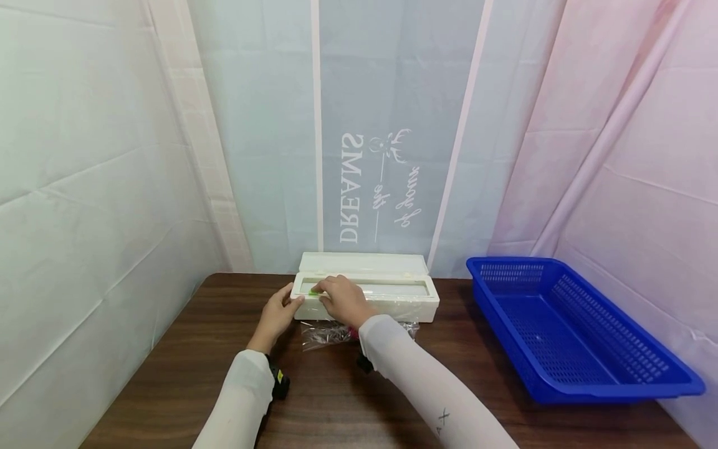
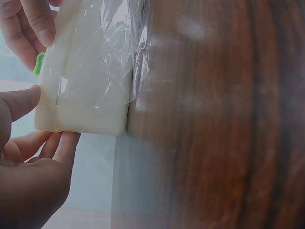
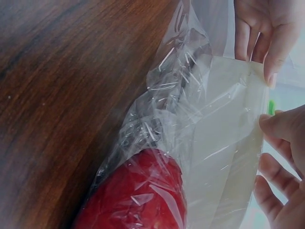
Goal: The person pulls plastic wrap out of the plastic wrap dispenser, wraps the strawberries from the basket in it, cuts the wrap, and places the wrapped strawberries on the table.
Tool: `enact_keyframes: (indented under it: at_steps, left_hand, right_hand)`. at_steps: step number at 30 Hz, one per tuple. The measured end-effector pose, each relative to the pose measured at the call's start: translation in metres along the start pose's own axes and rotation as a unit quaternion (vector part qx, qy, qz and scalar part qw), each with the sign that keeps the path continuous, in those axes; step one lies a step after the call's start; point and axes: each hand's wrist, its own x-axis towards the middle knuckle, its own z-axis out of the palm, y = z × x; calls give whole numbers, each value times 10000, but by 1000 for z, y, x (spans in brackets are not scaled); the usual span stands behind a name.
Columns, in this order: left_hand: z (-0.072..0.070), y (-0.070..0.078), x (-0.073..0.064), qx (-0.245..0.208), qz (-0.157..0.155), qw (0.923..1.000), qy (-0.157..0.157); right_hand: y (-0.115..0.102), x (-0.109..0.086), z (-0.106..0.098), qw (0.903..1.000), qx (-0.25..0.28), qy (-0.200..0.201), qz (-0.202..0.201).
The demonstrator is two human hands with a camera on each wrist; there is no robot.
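A white cling film dispenser (image 1: 421, 310) sits at the back of the table, its lid (image 1: 364, 262) raised. My left hand (image 1: 276, 316) grips its left end, thumb by the top edge and fingers against the end face. On the near top edge my right hand (image 1: 344, 300) pinches the small green slide cutter (image 1: 312, 293), close to that left end. Clear cling film (image 3: 167, 105) hangs down the front face onto the table. Under the film lies a rounded red thing (image 3: 138, 195), its kind unclear; my right forearm mostly hides it in the head view.
A blue perforated plastic basket (image 1: 611, 393) stands to the right on the brown wooden table (image 1: 185, 374). Directly behind the dispenser hangs a printed cloth backdrop (image 1: 269, 156), and pale cloth walls (image 1: 84, 187) close in both sides.
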Motion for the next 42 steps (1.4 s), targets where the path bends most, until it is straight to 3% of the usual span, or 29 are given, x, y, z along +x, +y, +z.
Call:
enact_keyframes:
  at_steps: [8, 18, 42]
  left_hand:
    - [-1, 2, -1, 47, -36, 10000, -5]
    - [-3, -2, -1, 10, -117, 9999, -39]
    - [-6, 0, 0, 39, -40, 9998, -200]
  right_hand:
    - [0, 4, 1, 10000, -1, 89, 2]
    - [-3, 8, 1, 9988, -66, -75, 475]
    - [-6, 18, 6, 9973, 431, -102, 583]
